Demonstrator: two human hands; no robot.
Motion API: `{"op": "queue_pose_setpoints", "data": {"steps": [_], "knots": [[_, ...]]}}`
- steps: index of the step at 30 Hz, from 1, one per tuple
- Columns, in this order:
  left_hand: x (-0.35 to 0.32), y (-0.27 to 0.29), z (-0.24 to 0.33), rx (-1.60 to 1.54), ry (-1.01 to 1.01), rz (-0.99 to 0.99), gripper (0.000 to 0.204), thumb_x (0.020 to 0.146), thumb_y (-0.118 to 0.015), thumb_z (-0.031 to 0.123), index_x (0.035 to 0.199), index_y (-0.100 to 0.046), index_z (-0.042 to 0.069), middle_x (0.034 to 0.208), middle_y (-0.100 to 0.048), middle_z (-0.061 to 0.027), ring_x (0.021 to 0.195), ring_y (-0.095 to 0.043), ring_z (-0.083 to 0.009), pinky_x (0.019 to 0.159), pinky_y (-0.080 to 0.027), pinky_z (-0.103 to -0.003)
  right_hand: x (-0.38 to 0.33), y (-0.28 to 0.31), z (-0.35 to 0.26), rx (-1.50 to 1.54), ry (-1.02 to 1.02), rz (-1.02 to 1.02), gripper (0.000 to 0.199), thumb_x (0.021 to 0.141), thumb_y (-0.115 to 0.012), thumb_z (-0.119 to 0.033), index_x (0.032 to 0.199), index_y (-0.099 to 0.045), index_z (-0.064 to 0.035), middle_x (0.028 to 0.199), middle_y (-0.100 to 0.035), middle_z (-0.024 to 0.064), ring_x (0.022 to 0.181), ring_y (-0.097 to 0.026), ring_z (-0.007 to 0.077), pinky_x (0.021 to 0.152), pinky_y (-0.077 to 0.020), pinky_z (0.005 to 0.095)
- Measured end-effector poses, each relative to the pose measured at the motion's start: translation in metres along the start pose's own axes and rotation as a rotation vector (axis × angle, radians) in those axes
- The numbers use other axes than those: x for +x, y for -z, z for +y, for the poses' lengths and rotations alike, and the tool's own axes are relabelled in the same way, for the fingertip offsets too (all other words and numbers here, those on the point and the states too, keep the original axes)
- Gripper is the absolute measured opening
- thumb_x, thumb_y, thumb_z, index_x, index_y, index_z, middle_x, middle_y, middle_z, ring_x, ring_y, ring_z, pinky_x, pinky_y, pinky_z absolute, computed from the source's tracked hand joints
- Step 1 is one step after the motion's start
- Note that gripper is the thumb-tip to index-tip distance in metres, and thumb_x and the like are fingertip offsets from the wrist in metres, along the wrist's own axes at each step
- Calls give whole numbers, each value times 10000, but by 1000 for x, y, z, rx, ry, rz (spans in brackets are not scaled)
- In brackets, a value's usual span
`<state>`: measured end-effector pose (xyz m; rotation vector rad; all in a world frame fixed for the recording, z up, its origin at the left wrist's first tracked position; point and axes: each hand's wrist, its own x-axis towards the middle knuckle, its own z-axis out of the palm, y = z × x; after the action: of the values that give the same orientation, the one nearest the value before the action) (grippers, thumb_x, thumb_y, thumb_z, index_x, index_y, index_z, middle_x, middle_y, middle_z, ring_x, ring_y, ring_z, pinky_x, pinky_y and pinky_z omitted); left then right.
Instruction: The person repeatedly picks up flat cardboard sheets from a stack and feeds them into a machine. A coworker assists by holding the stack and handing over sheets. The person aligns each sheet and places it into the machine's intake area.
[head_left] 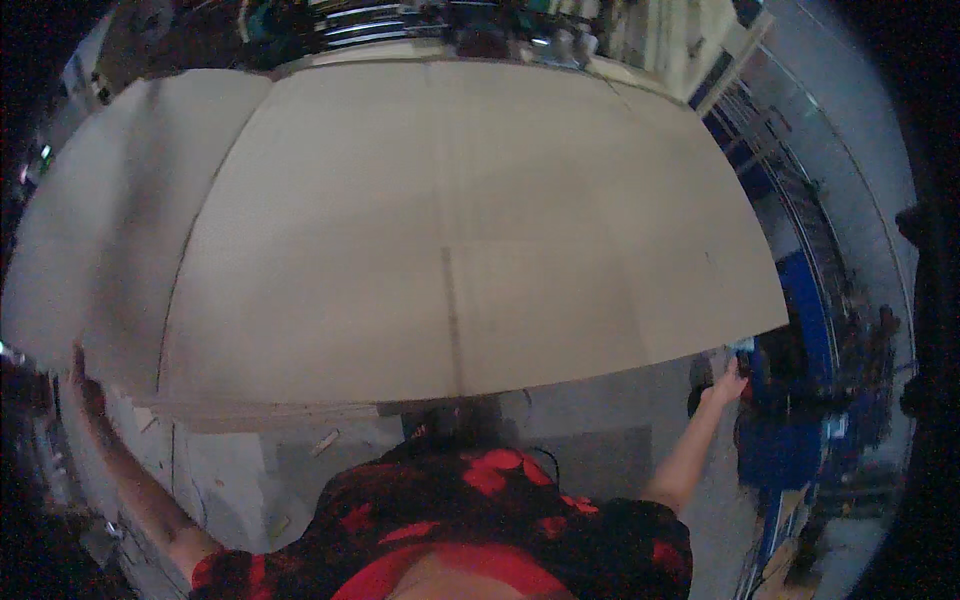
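A large tan cardboard sheet (pixel 560 220) spreads out in front of me, with a crease near its left side and a short dark slit running up from its near edge. At the near left corner, my left hand (pixel 88 390) grips the sheet's edge, partly hidden by it. My right hand (pixel 732 382) is out to the right, just below the sheet's near right corner and apart from it. Its fingers look closed around something small and dark with a pale part, too blurred to name.
Layered cardboard edges (pixel 270 412) show under the sheet's near side. Small scraps (pixel 325 443) lie on the grey floor. Blue bins or panels (pixel 785 440) stand at the right beside metal rails. Machinery with metal bars (pixel 375 25) is beyond the far edge.
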<state>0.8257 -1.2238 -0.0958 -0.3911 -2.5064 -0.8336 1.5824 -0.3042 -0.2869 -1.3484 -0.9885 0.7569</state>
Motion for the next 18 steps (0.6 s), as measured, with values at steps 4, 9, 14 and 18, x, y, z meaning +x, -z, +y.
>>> {"op": "queue_pose_setpoints", "data": {"steps": [4, 9, 14, 18], "knots": [[15, 52, 12, -268, 97, 12, 389, 884, -528, 37, 1273, -522, 45, 1178, -571, -128, 1040, -555, -194, 879, -461, -308, -12, 35, 9, 341, -378, 57, 662, 829, -668, -334, 1353, -349, -83, 1374, -379, 138, 1236, -375, 281, 968, -365, 444], [-41, 18, 9, -365, 158, -84, 391, 880, -534, 38, 1271, -519, 35, 1176, -568, -128, 1047, -552, -211, 884, -460, -326, -11, 41, 58, 797, -531, -176, 401, 886, -585, -334, 1158, -476, -60, 1232, -510, 94, 1034, -523, 273, 861, -456, 437], [-112, -44, 74, -213, 58, -372, 387, 883, -543, 54, 1267, -517, 18, 1184, -562, -127, 1058, -549, -229, 893, -459, -345, -18, 3, 59, 856, -638, -304, 385, 875, -598, -203, 1207, -473, -53, 1240, -520, 109, 1079, -526, 282, 865, -478, 425], [-136, -80, 206, -125, -343, -413, 437, 827, -605, 34, 1255, -520, 11, 1303, -497, -124, 1197, -467, -250, 986, -385, -377, -34, -35, 12, 500, -430, -375, 430, 798, -668, -105, 1189, -498, -51, 1059, -604, 78, 886, -601, 237, 785, -513, 380]]}}
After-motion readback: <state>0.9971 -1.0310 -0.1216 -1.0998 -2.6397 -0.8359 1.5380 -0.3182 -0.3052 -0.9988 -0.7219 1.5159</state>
